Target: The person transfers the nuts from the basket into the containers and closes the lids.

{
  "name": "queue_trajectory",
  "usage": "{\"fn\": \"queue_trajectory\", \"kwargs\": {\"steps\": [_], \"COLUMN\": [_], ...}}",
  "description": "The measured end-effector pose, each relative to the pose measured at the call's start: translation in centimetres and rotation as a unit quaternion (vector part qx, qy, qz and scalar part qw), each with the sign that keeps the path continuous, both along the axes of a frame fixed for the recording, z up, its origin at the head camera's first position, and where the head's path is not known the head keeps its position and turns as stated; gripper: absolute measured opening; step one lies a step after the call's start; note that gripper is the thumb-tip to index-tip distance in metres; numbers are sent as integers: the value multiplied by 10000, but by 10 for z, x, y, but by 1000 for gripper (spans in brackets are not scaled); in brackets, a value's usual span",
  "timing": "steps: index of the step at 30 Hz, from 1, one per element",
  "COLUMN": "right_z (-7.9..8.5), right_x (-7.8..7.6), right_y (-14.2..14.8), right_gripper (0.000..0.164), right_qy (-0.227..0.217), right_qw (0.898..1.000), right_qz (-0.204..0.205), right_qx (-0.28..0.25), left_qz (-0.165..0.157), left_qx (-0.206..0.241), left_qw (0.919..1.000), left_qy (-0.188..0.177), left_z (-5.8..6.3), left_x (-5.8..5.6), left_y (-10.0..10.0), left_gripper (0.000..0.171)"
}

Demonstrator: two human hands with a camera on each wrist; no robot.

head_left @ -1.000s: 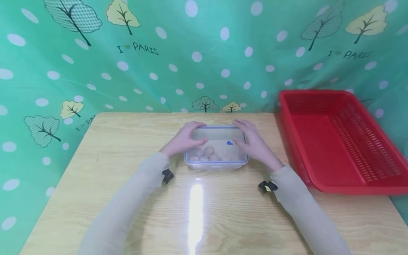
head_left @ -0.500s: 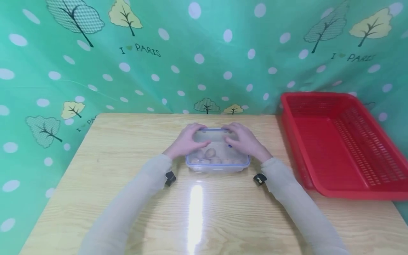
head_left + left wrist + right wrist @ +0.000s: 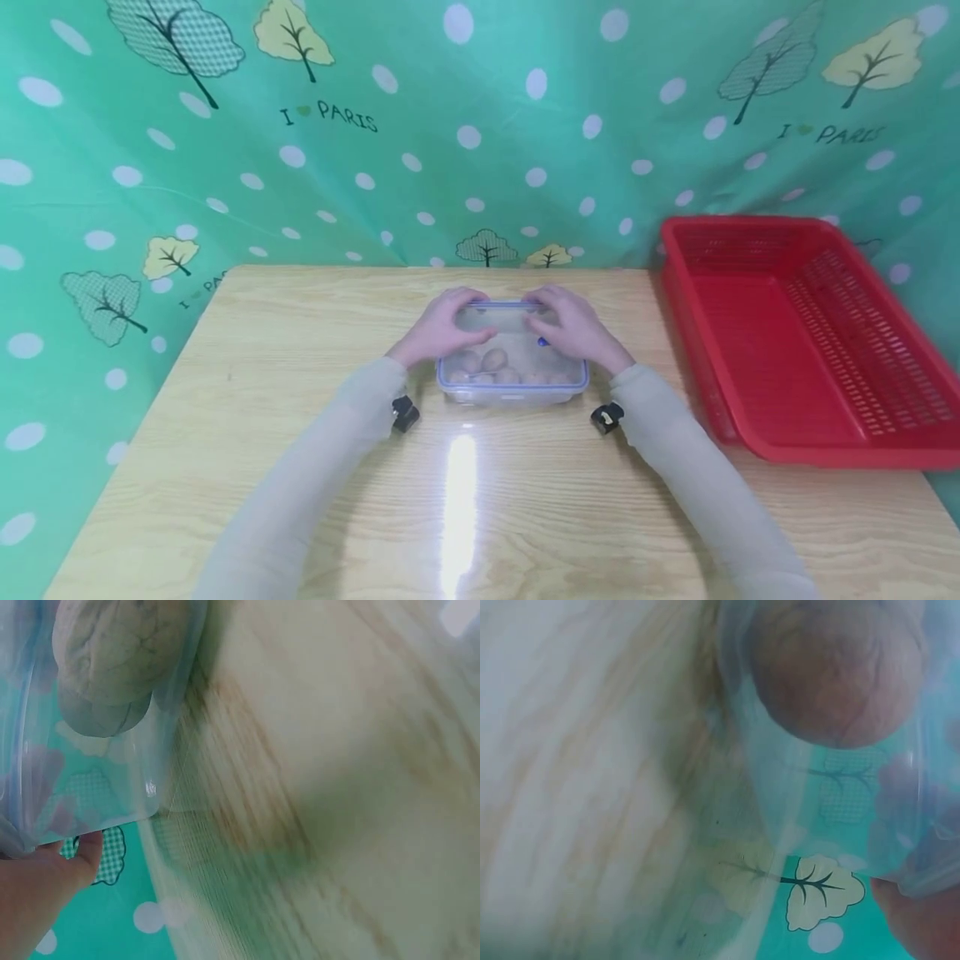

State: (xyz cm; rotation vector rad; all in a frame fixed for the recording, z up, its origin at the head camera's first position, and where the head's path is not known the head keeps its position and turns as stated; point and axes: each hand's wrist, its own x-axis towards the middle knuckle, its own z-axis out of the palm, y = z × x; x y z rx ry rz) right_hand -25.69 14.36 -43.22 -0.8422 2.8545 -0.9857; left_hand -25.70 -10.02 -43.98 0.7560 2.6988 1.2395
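A clear plastic food container (image 3: pixel 513 398) with a blue-edged, see-through lid (image 3: pixel 501 322) stands toward the back of the wooden table. Several walnuts (image 3: pixel 493 360) lie inside, mostly along the front; one walnut (image 3: pixel 124 649) shows large through the wall in the left wrist view, another walnut (image 3: pixel 836 675) in the right. My left hand (image 3: pixel 441 328) grips the far left corner, thumb over the lid and fingers bent over the back edge. On the far right corner my right hand (image 3: pixel 576 330) grips likewise, thumb near a small blue mark (image 3: pixel 543 342). The fingertips behind the container are hidden in the head view.
A red plastic basket (image 3: pixel 708 350) with slotted sides stands to the right of the container. Behind the wooden table (image 3: pixel 300 333) hangs a green dotted curtain (image 3: pixel 420 167). Bright light reflects off the tabletop in front of the container.
My right hand has moved left and inward, from the container's right side onto its far right corner. My left hand has kept its place on the left corner.
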Motion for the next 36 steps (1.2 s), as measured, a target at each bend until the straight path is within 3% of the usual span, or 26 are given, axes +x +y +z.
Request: {"fn": "queue_trajectory", "kwargs": {"steps": [13,20,27,32,36], "right_z": [3,3,3,3,2], "right_x": [-3,0,0,2,5], "right_y": [-4,-5,-8,-7,-5], "right_gripper": [33,29,35,44,44], "right_qy": [122,94,105,197,361], "right_qw": [9999,9999,9991,9966,9969], "right_qz": [-11,-37,-49,-65,-79], "right_qx": [38,48,406,795,696], "left_qz": [58,128,103,17,-105], "left_qx": [-138,0,115,-252,-776], "left_qw": [9998,9992,9997,9997,9964], "left_qy": [-153,-378,-166,-6,314], "left_z": [2,1,-1,0,5], "left_x": [1,4,5,8,10], "left_y": [3,3,6,8,8], "left_gripper": [61,61,59,61,62]}}
